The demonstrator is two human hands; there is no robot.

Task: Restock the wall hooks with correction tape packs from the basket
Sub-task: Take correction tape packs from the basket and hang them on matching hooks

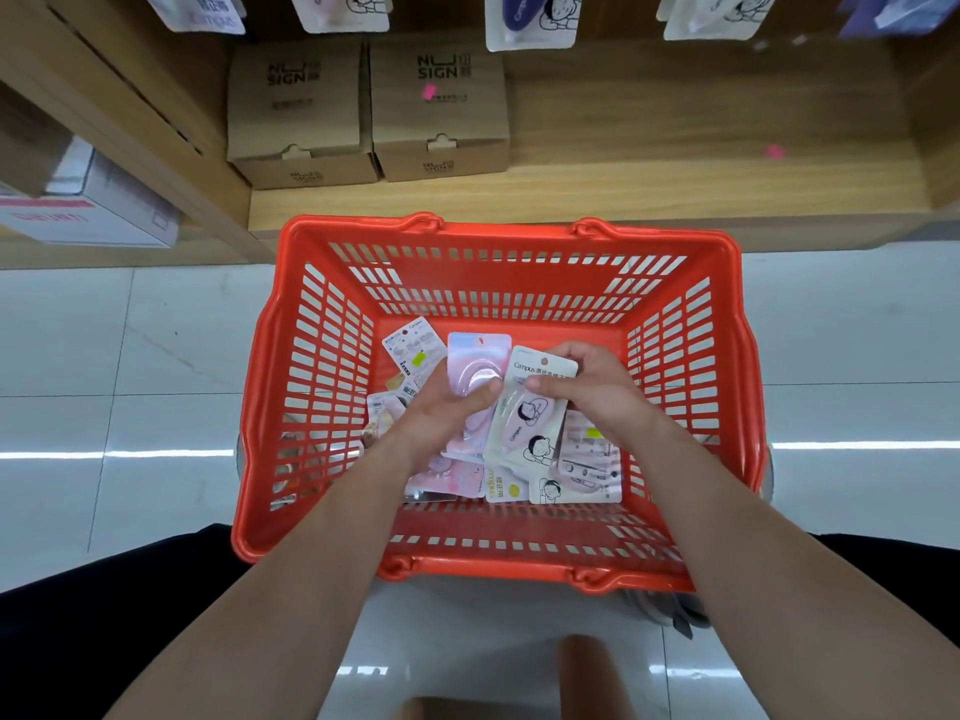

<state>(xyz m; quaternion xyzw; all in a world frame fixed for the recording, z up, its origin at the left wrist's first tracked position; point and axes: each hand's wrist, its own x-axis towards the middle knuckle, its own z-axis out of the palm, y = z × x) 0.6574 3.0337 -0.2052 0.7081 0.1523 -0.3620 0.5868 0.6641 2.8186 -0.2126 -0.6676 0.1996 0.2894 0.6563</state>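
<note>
A red basket (311, 356) is set on the floor, against the wooden shelf edge. A pink correction tape pack (475, 366) is pinched by the left hand (447, 407); a white Campus pack (524, 413) is gripped by the right hand (592, 387). More packs (587, 459) are heaped on the basket bottom, toward its near wall.

"NU SIGN" printed in black on two brown cardboard boxes (366, 111) on the wooden shelf, "Campus" on the white pack (535, 402) held over the basket (Chinese characters beside it too small to read), "Campus" again on a hanging pack (530, 18) above
</note>
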